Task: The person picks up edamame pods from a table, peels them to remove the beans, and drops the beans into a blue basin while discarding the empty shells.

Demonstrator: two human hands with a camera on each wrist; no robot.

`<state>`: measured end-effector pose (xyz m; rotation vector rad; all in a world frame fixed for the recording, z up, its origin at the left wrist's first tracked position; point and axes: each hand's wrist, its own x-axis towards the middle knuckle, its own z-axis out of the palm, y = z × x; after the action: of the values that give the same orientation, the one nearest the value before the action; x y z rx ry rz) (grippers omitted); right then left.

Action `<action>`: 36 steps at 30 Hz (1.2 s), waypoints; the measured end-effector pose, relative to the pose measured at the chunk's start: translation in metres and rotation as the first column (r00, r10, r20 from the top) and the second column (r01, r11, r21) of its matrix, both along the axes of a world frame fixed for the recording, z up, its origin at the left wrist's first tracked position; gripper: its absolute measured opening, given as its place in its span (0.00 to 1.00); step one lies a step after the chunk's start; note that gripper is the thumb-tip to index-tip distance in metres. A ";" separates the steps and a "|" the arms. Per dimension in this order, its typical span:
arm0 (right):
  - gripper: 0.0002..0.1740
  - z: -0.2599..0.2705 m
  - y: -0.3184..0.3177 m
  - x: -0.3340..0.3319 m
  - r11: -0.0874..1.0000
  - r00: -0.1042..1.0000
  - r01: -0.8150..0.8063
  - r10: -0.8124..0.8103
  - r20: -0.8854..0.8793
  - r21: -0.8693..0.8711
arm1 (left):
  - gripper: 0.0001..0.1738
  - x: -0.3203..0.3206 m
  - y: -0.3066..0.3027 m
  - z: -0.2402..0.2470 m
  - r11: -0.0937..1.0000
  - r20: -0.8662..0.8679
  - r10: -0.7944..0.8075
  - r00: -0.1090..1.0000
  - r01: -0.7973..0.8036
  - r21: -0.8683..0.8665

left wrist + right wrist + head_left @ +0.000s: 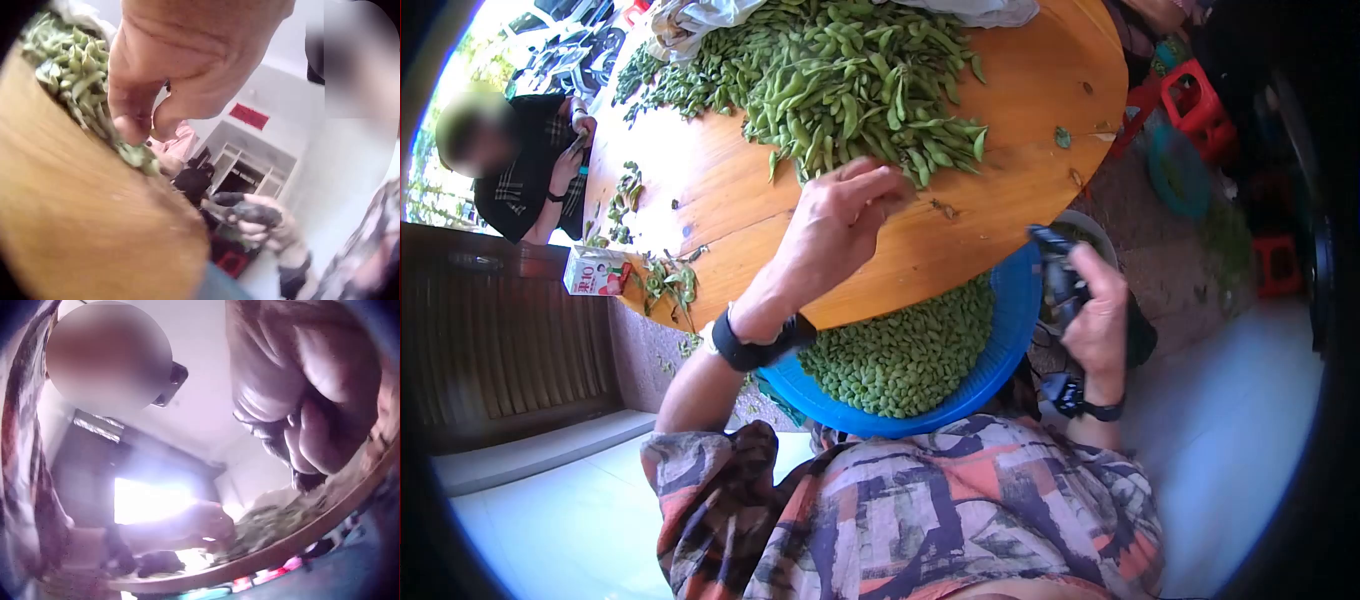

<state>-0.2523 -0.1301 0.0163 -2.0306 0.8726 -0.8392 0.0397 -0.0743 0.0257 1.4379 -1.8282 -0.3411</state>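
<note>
My left hand [845, 215] reaches over the near edge of a heap of green soybean pods [840, 90] on the wooden table. In the left wrist view its thumb and fingers [132, 129] bend toward each other beside the pods; I cannot tell whether a pod is between them. My right hand [1095, 310] grips a black-and-grey object [1060, 275] beyond the table's right edge, its shape partly hidden by the fingers. Between the arms, partly under the table edge, a blue basin [1015, 310] holds many shelled green soybeans [900, 350].
Empty-looking pod scraps [668, 285] and a white drink carton [595, 272] lie by the table's left edge. A seated person [530, 170] is across the left side. White plastic bags [690, 25] lie behind the heap. Red stools [1200, 110] stand at the right.
</note>
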 end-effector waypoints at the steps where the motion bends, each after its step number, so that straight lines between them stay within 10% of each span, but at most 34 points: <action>1: 0.16 0.004 0.004 0.011 0.984 0.985 -0.150 0.139 0.103 0.101 | 0.14 -0.008 0.007 0.004 1.000 -0.002 -0.003 1.000 0.003 0.003; 4: 0.18 0.002 0.021 0.048 0.799 0.916 -0.346 0.174 0.363 0.491 | 0.09 -0.036 0.039 0.013 0.915 -0.744 0.237 0.625 0.114 0.387; 6: 0.17 0.003 0.028 0.066 0.524 0.887 -0.414 0.047 0.460 0.744 | 0.11 -0.041 0.054 0.000 0.927 -0.788 0.248 0.563 0.100 0.363; 11: 0.13 -0.008 0.032 0.078 0.372 0.820 -0.549 0.068 0.568 0.749 | 0.19 -0.049 0.073 -0.016 0.949 -0.821 0.286 0.494 -0.032 0.312; 16: 0.12 -0.010 0.036 0.079 0.518 0.884 -0.450 0.143 0.445 0.727 | 0.20 -0.050 0.076 -0.021 0.949 -0.819 0.300 0.489 -0.065 0.308; 22: 0.10 -0.006 0.030 0.074 0.486 0.878 -0.470 0.175 0.445 0.737 | 0.17 -0.054 0.076 -0.017 0.908 -0.935 0.355 -0.018 0.245 0.340; 23: 0.10 -0.009 0.032 0.076 0.483 0.878 -0.471 0.176 0.445 0.738 | 0.17 -0.055 0.076 -0.019 0.908 -0.934 0.357 -0.018 0.243 0.342; 24: 0.11 -0.015 0.034 0.079 0.838 0.902 -0.390 0.266 0.339 0.382 | 0.17 -0.057 0.076 -0.022 0.932 -0.950 0.305 0.071 0.184 0.312; 25: 0.13 -0.016 0.037 0.084 0.957 0.935 -0.272 0.287 0.207 -0.099 | 0.17 -0.058 0.077 -0.024 0.952 -0.953 0.254 0.163 0.129 0.276; 36: 0.15 -0.018 0.045 0.078 0.951 0.925 -0.309 0.295 0.239 0.023 | 0.17 -0.066 0.086 -0.027 0.941 -0.956 0.293 0.000 0.175 0.288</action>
<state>-0.1748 -0.0853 -0.0020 -1.9032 0.4336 -0.8436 -0.0267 0.0115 -0.0015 0.8695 -0.3926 -1.3295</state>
